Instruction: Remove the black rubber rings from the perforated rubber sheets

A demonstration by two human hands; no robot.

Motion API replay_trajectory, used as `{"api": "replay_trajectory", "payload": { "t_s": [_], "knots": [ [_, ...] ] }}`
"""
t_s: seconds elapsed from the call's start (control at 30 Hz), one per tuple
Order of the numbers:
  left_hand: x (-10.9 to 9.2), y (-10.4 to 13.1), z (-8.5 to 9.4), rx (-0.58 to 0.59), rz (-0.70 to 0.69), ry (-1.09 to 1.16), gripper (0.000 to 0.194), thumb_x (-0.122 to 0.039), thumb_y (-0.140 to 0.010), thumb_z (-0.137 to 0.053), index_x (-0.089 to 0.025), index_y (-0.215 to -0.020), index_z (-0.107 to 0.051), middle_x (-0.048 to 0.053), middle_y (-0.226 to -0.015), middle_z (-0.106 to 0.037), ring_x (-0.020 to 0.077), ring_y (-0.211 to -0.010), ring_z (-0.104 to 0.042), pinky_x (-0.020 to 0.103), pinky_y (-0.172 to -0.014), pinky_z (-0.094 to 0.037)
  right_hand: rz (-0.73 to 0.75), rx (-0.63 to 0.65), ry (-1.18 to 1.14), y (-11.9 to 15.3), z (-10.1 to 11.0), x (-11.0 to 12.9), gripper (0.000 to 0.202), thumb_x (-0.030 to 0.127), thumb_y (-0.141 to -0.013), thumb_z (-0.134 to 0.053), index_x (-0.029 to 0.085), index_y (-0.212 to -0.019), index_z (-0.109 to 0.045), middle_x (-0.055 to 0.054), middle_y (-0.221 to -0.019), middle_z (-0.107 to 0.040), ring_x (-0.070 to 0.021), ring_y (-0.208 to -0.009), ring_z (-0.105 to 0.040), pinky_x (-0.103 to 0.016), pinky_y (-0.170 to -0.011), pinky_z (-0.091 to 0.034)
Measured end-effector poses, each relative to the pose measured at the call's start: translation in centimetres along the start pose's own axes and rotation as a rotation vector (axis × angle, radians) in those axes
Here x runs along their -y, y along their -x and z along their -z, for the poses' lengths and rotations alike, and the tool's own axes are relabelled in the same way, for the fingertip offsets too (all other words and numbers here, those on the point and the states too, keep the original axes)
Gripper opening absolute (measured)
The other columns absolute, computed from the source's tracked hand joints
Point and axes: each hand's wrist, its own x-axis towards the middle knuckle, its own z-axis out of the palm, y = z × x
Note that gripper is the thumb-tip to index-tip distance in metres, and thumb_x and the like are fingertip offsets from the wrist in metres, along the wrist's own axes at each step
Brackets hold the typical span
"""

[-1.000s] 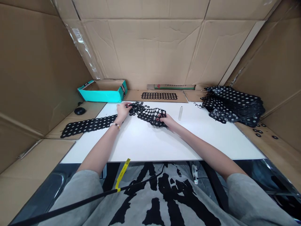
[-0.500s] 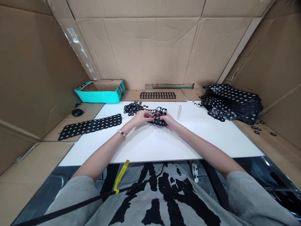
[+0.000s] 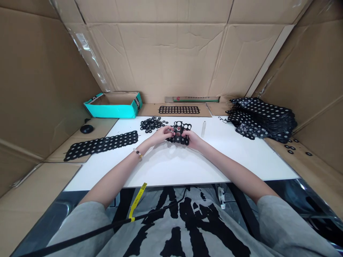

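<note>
Between my hands a black rubber sheet with rows of round holes (image 3: 178, 137) is bent and held just above the white board (image 3: 171, 164). My left hand (image 3: 164, 134) pinches its left side, with thumb and fingers close together. At its right side my right hand (image 3: 192, 138) grips the edge, thumb on the near face. Small black rings (image 3: 150, 124) lie in a loose heap beyond my left hand. A pale, slim pen-like object (image 3: 203, 129) rests right of my right hand.
A perforated black strip (image 3: 103, 145) lies at left, and another (image 3: 179, 110) at the back. A turquoise box (image 3: 112, 111) stands back left. Stacked perforated sheets (image 3: 270, 119) fill the back right, with loose rings (image 3: 290, 152) nearby. Cardboard walls (image 3: 160, 57) enclose the board.
The held sheet has been turned and opened out a little, so more of its holes face me. Both hands stay nearly in place. The view has shifted slightly.
</note>
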Motion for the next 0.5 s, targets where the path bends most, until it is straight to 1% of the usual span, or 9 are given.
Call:
{"api": "replay_trajectory", "payload": {
  "t_s": [0.1, 0.2, 0.27, 0.37, 0.43, 0.5],
  "knots": [
    [-0.04, 0.02, 0.02, 0.015, -0.01, 0.035, 0.033, -0.032, -0.067, -0.065, -0.017, -0.094, -0.055, 0.002, -0.085, -0.067, 0.016, -0.078, -0.063, 0.026, -0.069, -0.045, -0.037, -0.018, -0.049, 0.23, -0.18, 0.45, 0.041, 0.011, -0.052, -0.054, 0.019, -0.092, -0.059, -0.001, -0.074, -0.065, -0.0189, -0.073, -0.062, -0.032, -0.069, -0.053],
    [-0.17, 0.12, -0.12, 0.008, -0.031, 0.012, 0.03, -0.033, -0.069, -0.065, -0.017, -0.091, -0.054, 0.002, -0.086, -0.067, 0.0157, -0.076, -0.062, 0.025, -0.068, -0.045, -0.038, 0.005, -0.096, 0.34, -0.25, 0.62, 0.043, 0.01, -0.054, -0.054, 0.02, -0.095, -0.057, -0.001, -0.079, -0.066, -0.0196, -0.076, -0.063, -0.033, -0.066, -0.053],
    [-0.2, 0.15, -0.3, -0.032, -0.056, -0.062, 0.024, -0.033, -0.07, -0.063, -0.017, -0.087, -0.056, 0.003, -0.084, -0.066, 0.0161, -0.075, -0.062, 0.026, -0.067, -0.045, -0.034, 0.017, -0.104, 0.24, -0.1, 0.56, 0.041, 0.011, -0.055, -0.054, 0.021, -0.094, -0.057, -0.002, -0.082, -0.067, -0.0204, -0.08, -0.063, -0.034, -0.069, -0.054],
    [-0.09, 0.09, -0.59, -0.115, -0.106, -0.193, 0.017, -0.03, -0.072, -0.056, -0.016, -0.082, -0.06, 0.003, -0.082, -0.067, 0.0173, -0.077, -0.061, 0.027, -0.07, -0.046, -0.049, 0.016, -0.093, 0.01, 0.28, 0.41, 0.033, 0.012, -0.056, -0.055, 0.019, -0.089, -0.058, -0.003, -0.079, -0.067, -0.0211, -0.081, -0.063, -0.037, -0.076, -0.055],
    [0.04, 0.0, -0.7, -0.138, -0.116, -0.209, 0.018, -0.029, -0.072, -0.055, -0.016, -0.082, -0.062, 0.004, -0.083, -0.068, 0.018, -0.078, -0.061, 0.028, -0.072, -0.047, -0.047, 0.034, -0.105, -0.04, 0.46, 0.36, 0.029, 0.015, -0.059, -0.056, 0.019, -0.088, -0.059, -0.004, -0.077, -0.067, -0.0217, -0.083, -0.063, -0.038, -0.079, -0.055],
    [0.16, -0.09, -0.69, -0.126, -0.108, -0.168, 0.02, -0.031, -0.072, -0.057, -0.016, -0.084, -0.063, 0.004, -0.086, -0.069, 0.0181, -0.079, -0.062, 0.028, -0.072, -0.047, -0.03, 0.062, -0.12, 0.06, 0.47, 0.35, 0.027, 0.02, -0.064, -0.058, 0.019, -0.09, -0.059, -0.004, -0.08, -0.068, -0.022, -0.085, -0.063, -0.039, -0.078, -0.055]
  ]
}}
